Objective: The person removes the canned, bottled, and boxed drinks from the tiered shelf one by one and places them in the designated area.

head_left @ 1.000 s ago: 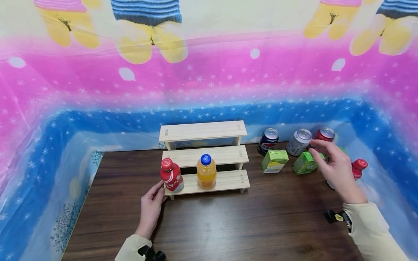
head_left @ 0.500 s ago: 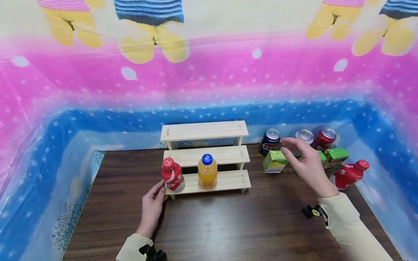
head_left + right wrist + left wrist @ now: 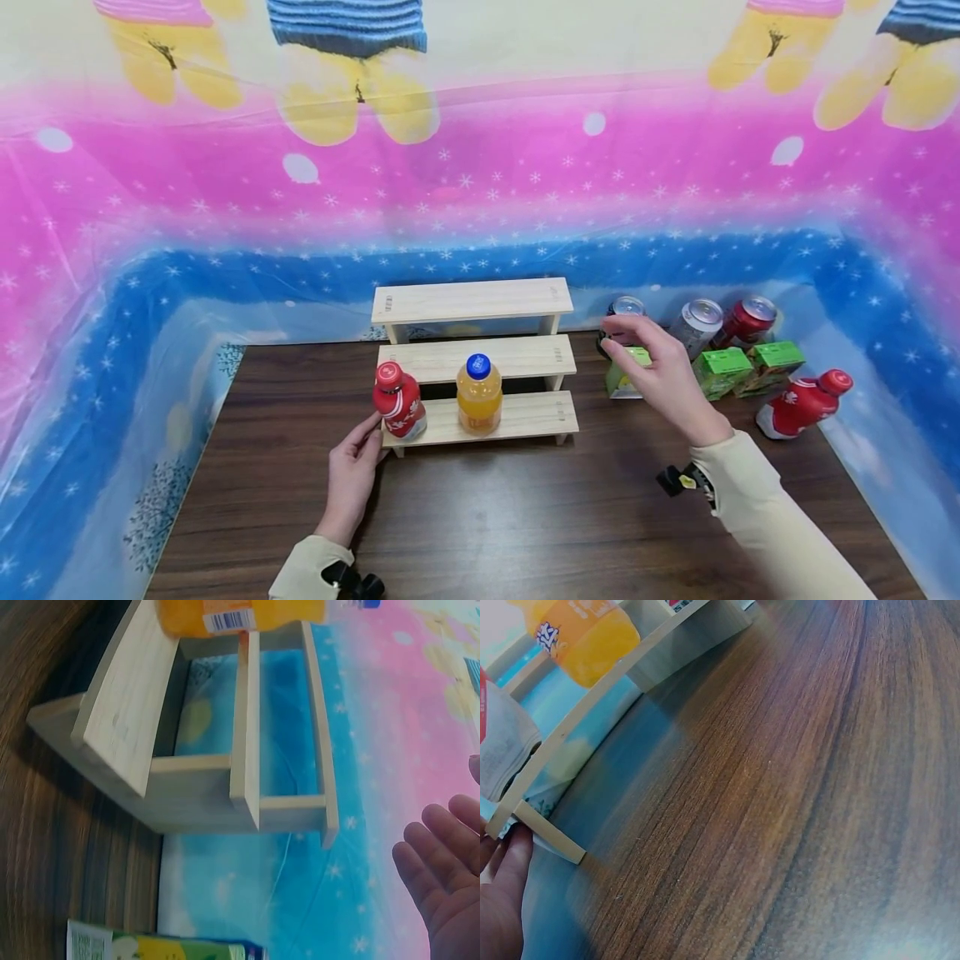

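Observation:
In the head view a three-step wooden shelf (image 3: 536, 415) stands on the table. My left hand (image 3: 351, 477) holds the left end of its lowest step. The left wrist view shows fingers (image 3: 514, 862) under that board's end, beside a shelf leg (image 3: 551, 832). On the lowest step a red bottle (image 3: 401, 408) stands near this hand, and an orange juice bottle (image 3: 480, 404) is to its right. My right hand (image 3: 663, 371) is raised with loosely bent fingers and holds nothing. In the head view it partly covers a green drink carton (image 3: 622, 385) and a dark can (image 3: 627, 305).
At the right stand a silver can (image 3: 699, 321), a red can (image 3: 747, 319) and two more green cartons, one a carton (image 3: 722, 372) beside another carton (image 3: 772, 367). A second red bottle (image 3: 804, 404) leans near the right table edge. A patterned cloth (image 3: 480, 192) hangs behind.
My right hand has moved left, from over the cans and cartons at the far right to the leftmost carton. The left hand and the bottles on the shelf have stayed put.

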`<state>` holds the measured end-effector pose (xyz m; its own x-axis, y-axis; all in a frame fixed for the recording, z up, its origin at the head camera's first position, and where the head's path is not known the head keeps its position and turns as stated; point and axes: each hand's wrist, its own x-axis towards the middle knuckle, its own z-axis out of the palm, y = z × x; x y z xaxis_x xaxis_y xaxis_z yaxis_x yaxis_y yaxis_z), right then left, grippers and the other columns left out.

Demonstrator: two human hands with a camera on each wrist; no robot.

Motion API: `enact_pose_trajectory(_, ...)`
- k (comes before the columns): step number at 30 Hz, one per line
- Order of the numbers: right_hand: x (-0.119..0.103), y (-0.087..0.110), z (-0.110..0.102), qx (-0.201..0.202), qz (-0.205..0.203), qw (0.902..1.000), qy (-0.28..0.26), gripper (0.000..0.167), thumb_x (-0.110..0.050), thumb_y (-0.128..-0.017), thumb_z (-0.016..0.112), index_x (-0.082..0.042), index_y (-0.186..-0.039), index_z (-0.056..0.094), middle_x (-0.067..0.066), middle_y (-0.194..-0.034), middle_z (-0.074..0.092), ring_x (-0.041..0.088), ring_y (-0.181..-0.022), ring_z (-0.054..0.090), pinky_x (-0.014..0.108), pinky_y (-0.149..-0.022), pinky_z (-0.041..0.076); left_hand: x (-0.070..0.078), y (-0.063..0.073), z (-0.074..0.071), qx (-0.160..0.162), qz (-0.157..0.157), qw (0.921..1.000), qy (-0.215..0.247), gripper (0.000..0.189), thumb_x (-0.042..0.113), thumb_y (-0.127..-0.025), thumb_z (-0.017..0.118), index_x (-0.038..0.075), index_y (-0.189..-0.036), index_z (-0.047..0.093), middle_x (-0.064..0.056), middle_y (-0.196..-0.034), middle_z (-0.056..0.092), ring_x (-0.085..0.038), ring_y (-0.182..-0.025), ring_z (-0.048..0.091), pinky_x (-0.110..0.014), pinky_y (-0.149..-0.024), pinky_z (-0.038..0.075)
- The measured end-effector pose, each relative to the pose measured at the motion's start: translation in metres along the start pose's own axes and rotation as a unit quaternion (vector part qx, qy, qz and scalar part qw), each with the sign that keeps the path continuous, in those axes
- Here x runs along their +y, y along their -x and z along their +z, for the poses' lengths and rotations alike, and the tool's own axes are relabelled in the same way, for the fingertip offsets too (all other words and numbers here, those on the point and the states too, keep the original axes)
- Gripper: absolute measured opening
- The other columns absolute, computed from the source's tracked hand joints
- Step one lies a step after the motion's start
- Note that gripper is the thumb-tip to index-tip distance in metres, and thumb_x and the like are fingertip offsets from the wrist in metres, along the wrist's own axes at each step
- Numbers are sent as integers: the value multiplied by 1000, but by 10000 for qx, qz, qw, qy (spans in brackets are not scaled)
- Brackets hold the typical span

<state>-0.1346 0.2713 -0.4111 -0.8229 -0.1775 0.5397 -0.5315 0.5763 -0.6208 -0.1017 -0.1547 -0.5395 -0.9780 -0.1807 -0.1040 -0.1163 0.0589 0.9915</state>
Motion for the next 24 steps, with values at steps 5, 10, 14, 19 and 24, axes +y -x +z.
enact_pose_trajectory(5,-6,-4,11,-128,40,9999,-46,33,-7,-100,70,-9,-132,67,9,-124,70,19,-108,66,27,-94,52,-1,0,0,24,30,10000,-39,38,3,-108,52,-6,-144,57,-27,-146,56,7,-99,60,-13,-81,57)
enact_pose_trajectory(10,-9,-8,25,-204,-16,9996,-210,32,-7,-100,70,-7,-132,67,8,-126,70,25,-108,67,29,-94,53,-2,-1,1,44,32,9999,-119,37,3,-108,52,-5,-143,58,-28,-144,57,6,-99,61,-13,-81,57)
enact_pose_trajectory(14,-12,-11,35,-235,-63,9987,-438,33,-5,-99,71,-9,-131,68,7,-125,71,25,-106,69,29,-92,55,-1,-1,0,14,-7,9999,-139,38,4,-108,52,-5,-144,58,-27,-146,56,7,-99,60,-13,-81,57)
enact_pose_trajectory(19,-17,-16,47,-309,-107,9977,-587,32,-6,-98,72,-7,-131,68,8,-126,71,25,-106,70,36,-93,58,-4,-3,-1,13,-70,9999,-119,38,3,-108,52,-3,-145,58,-24,-146,57,6,-99,60,-14,-81,57)
enact_pose_trajectory(24,-24,-18,57,-466,-132,9968,-637,32,-8,-100,71,-7,-131,67,8,-127,71,24,-110,69,38,-94,58,-5,-4,0,39,-73,9999,-136,38,2,-108,52,-3,-144,59,-24,-145,58,6,-98,61,-13,-81,57)
